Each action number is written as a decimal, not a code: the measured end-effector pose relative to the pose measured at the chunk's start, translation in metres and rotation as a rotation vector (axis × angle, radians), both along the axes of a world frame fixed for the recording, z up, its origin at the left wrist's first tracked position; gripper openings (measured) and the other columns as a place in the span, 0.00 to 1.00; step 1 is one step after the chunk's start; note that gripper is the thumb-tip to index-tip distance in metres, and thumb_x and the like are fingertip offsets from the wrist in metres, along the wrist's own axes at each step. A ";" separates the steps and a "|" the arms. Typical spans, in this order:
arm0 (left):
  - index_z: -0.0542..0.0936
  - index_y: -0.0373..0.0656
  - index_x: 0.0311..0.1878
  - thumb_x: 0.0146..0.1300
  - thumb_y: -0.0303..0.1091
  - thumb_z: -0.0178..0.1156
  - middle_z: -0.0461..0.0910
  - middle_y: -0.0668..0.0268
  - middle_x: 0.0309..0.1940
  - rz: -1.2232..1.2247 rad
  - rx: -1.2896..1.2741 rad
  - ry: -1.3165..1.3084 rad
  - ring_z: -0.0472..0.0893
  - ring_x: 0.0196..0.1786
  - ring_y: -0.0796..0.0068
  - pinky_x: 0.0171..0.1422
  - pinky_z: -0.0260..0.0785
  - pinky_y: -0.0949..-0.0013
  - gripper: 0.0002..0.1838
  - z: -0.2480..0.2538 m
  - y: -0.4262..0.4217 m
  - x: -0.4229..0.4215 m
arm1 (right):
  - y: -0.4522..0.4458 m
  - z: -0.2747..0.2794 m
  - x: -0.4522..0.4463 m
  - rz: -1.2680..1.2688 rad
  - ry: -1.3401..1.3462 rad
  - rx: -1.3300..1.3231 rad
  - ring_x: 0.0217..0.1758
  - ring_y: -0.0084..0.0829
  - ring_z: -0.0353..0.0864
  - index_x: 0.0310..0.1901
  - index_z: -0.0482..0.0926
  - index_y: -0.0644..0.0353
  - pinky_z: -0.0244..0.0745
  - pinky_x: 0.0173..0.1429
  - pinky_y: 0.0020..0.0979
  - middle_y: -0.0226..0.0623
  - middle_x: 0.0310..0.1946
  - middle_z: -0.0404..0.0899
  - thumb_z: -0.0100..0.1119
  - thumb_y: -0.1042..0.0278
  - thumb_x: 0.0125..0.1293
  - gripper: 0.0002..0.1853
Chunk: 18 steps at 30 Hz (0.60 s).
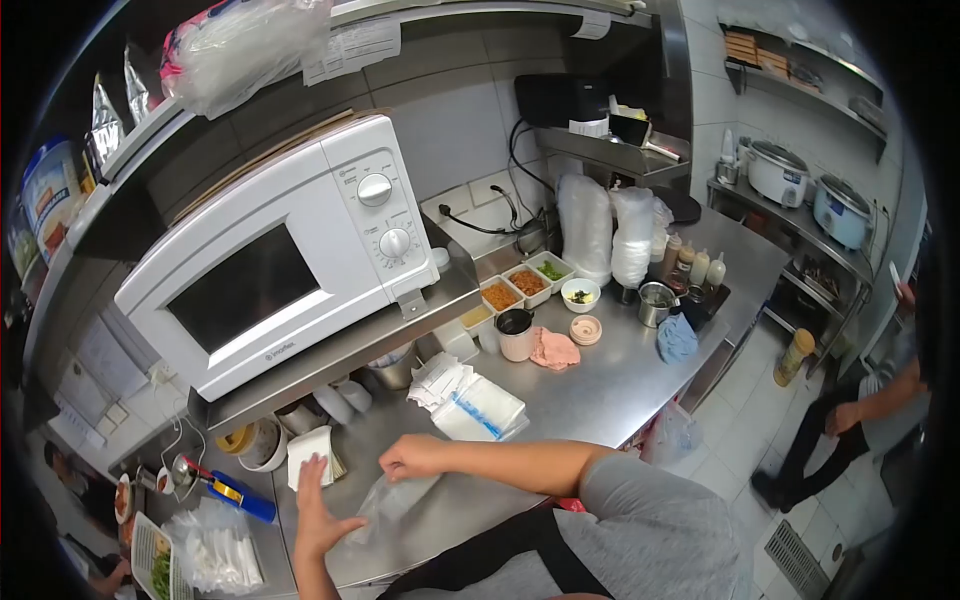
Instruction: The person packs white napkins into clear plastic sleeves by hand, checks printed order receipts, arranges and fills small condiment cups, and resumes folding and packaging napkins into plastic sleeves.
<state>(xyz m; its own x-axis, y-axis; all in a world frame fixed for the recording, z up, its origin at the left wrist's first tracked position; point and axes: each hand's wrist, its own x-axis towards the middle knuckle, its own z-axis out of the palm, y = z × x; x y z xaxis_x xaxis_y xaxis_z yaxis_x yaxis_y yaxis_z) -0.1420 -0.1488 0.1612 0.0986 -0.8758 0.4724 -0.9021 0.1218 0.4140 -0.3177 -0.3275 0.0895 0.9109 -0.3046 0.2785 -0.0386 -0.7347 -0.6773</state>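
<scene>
My right hand (415, 457) pinches the upper edge of a clear plastic bag (392, 508), which hangs over the steel counter. My left hand (322, 515) is open, fingers stretched and thumb apart, its thumb beside the bag's left side. Whether the thumb touches the bag I cannot tell. Just beyond the left fingers lies a stack of pale paper sheets or napkins (312, 455). Past my right hand is a pack of white bags with a blue stripe (480, 410), with printed slips (438, 380) beside it.
A white microwave (270, 260) stands on a raised shelf. Behind are food tubs (500, 294), a pink cloth (554, 349), a steel pot (655, 302) and sauce bottles (700, 266). At left are a tape dispenser (240, 497) and bagged white items (215, 545). Another person (860, 410) is at right.
</scene>
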 end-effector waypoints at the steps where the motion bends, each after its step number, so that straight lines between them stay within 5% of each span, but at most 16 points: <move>1: 0.69 0.49 0.58 0.44 0.33 0.70 0.79 0.64 0.43 -0.027 0.049 -0.100 0.77 0.52 0.61 0.68 0.55 0.52 0.34 0.004 -0.010 -0.002 | -0.003 0.002 0.008 -0.033 0.006 -0.072 0.30 0.38 0.79 0.30 0.78 0.54 0.70 0.35 0.39 0.32 0.24 0.79 0.63 0.61 0.55 0.08; 3: 0.73 0.50 0.54 0.46 0.30 0.67 0.79 0.65 0.38 -0.014 0.279 -0.110 0.78 0.47 0.61 0.67 0.55 0.50 0.28 -0.004 -0.032 0.013 | -0.011 0.005 0.027 -0.097 0.018 -0.213 0.33 0.37 0.78 0.30 0.77 0.53 0.69 0.38 0.40 0.30 0.26 0.78 0.62 0.61 0.54 0.07; 7: 0.79 0.47 0.35 0.49 0.22 0.59 0.75 0.66 0.29 0.056 -0.122 -0.260 0.76 0.39 0.63 0.64 0.56 0.49 0.10 -0.006 -0.040 0.026 | -0.021 0.019 0.039 -0.229 -0.240 -0.496 0.43 0.34 0.73 0.31 0.76 0.50 0.65 0.48 0.38 0.26 0.32 0.77 0.63 0.58 0.53 0.08; 13: 0.79 0.51 0.39 0.47 0.28 0.64 0.78 0.68 0.36 0.011 0.097 -0.386 0.75 0.47 0.65 0.66 0.52 0.43 0.13 -0.076 0.003 0.019 | 0.015 -0.020 -0.019 -0.112 -0.016 -0.395 0.52 0.41 0.73 0.44 0.77 0.50 0.69 0.52 0.39 0.35 0.45 0.76 0.64 0.63 0.54 0.15; 15: 0.78 0.53 0.49 0.46 0.33 0.67 0.76 0.62 0.49 0.030 0.356 -0.354 0.70 0.59 0.59 0.68 0.49 0.41 0.23 -0.118 0.021 0.004 | 0.037 -0.061 -0.060 -0.071 0.086 -0.225 0.52 0.42 0.74 0.45 0.76 0.51 0.70 0.51 0.41 0.36 0.48 0.75 0.63 0.61 0.54 0.16; 18: 0.73 0.56 0.59 0.45 0.38 0.68 0.67 0.55 0.60 0.097 0.276 -0.128 0.61 0.67 0.51 0.69 0.47 0.41 0.33 -0.159 0.045 -0.050 | 0.082 -0.098 -0.153 -0.022 0.167 0.016 0.44 0.42 0.78 0.44 0.77 0.53 0.73 0.48 0.40 0.38 0.42 0.78 0.64 0.62 0.54 0.15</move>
<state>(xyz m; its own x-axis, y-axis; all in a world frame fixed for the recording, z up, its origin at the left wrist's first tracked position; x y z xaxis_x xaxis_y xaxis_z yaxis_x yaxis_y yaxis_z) -0.1924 -0.1040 0.0025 0.1430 -0.9621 0.2323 -0.9510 -0.0685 0.3016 -0.4711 -0.2457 -0.0081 0.9371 -0.3283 0.1188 -0.1676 -0.7213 -0.6720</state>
